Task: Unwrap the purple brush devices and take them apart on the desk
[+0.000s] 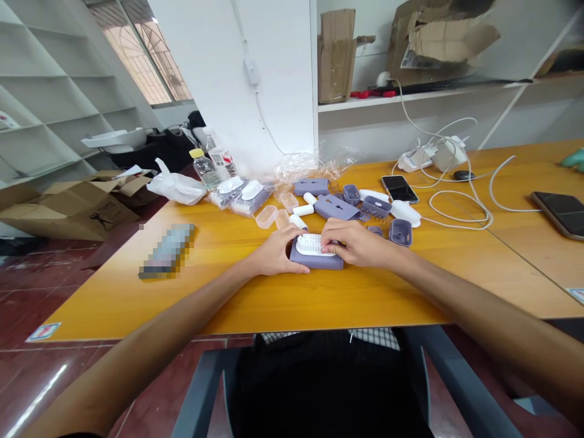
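A purple-grey plastic case (319, 262) with a perforated front side lies on the table before me. On top of it rests a white scrub brush (308, 245), bristles facing up. My left hand (277, 250) grips the left end of the case, thumb along its front edge. With bent fingers, my right hand (349, 242) pinches the right part of the brush; its fingertips hide that end. Just behind are white cylinders (303, 210), pinkish translucent cups (266, 216) and a second purple case (336, 207). Purple cups (400, 232) stand right of my right hand.
A phone (399, 188) and tangled white cables (456, 193) lie at the back right. Plastic bottles (206, 169), wrapped purple-and-white pieces (250, 198) and a white bag (177, 185) are at the back left. A pixelated object (168, 250) lies left. The table's front edge is near me.
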The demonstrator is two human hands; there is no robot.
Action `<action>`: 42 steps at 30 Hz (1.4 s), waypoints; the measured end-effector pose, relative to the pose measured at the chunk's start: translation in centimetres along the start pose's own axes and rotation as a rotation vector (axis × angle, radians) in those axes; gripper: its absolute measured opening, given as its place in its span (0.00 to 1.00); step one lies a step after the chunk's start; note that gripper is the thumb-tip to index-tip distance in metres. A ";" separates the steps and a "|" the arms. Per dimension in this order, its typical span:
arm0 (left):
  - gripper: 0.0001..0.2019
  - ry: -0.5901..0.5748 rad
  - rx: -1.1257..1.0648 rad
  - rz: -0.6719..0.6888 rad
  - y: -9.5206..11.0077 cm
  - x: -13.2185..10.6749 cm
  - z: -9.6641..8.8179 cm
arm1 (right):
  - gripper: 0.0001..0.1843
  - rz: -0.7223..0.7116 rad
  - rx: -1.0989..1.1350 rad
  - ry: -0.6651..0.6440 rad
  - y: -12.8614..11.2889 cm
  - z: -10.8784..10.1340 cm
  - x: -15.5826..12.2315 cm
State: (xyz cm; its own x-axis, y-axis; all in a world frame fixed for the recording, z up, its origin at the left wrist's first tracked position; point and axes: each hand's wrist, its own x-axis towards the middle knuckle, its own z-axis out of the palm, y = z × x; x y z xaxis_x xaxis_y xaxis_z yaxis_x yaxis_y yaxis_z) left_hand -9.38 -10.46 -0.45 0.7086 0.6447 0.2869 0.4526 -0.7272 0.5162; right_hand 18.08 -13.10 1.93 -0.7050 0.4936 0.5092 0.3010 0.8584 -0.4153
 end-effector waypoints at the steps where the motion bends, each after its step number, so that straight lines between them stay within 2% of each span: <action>1: 0.44 -0.002 -0.002 -0.001 0.1 -0.1 0.0 | 0.10 0.002 0.002 -0.004 -0.1 -0.1 -0.1; 5: 0.43 0.008 0.008 -0.013 0.7 -0.3 0.4 | 0.10 -0.011 0.011 0.001 -0.2 0.1 -0.7; 10: 0.39 0.074 0.032 0.014 1.1 -0.2 1.1 | 0.07 0.058 -0.023 0.171 -0.5 1.6 -0.6; 12: 0.38 0.066 0.029 0.038 1.0 -0.2 1.1 | 0.05 0.065 -0.019 0.160 -0.8 2.1 -0.3; 16: 0.39 0.006 0.010 0.071 0.7 -0.2 0.6 | 0.30 0.055 0.105 0.067 -0.8 2.4 -0.4; 18: 0.40 -0.021 -0.004 0.082 0.6 -0.2 0.5 | 0.35 0.085 0.154 0.051 -0.3 2.2 -0.8; 21: 0.44 -0.025 -0.018 0.079 0.6 -0.3 0.6 | 0.35 0.131 0.200 0.063 0.4 1.9 -1.3; 24: 0.46 0.025 -0.019 0.040 0.5 -0.4 0.7 | 0.28 0.165 0.158 0.099 0.6 1.7 -1.5; 26: 0.44 0.031 -0.041 0.030 0.4 -0.5 0.6 | 0.25 0.215 0.104 0.120 0.6 1.5 -1.7; 30: 0.34 0.019 -0.164 0.025 -0.1 -0.4 0.0 | 0.29 0.303 0.090 0.155 0.8 1.0 -2.2; 33: 0.23 0.013 -0.329 0.003 -0.5 -0.2 -0.3 | 0.32 0.331 0.136 0.093 1.1 0.5 -2.5; 37: 0.20 0.010 -0.413 -0.055 -0.6 0.0 -0.4 | 0.51 0.333 0.192 -0.076 1.3 -0.1 -2.6; 39: 0.19 -0.002 -0.427 -0.072 -0.5 0.0 -0.5 | 0.58 0.363 0.165 -0.121 1.3 -0.2 -2.6; 42: 0.20 -0.014 -0.456 -0.073 -0.6 -0.1 -0.6 | 0.58 0.412 0.118 -0.133 1.3 0.0 -2.7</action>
State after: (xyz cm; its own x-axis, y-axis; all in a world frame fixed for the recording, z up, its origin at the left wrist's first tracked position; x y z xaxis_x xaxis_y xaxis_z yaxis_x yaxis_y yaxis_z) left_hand -10.04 -9.96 -0.30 0.6924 0.6848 0.2271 0.2194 -0.4997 0.8379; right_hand 20.35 -13.29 0.05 -0.6204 0.7622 0.1848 0.5042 0.5680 -0.6505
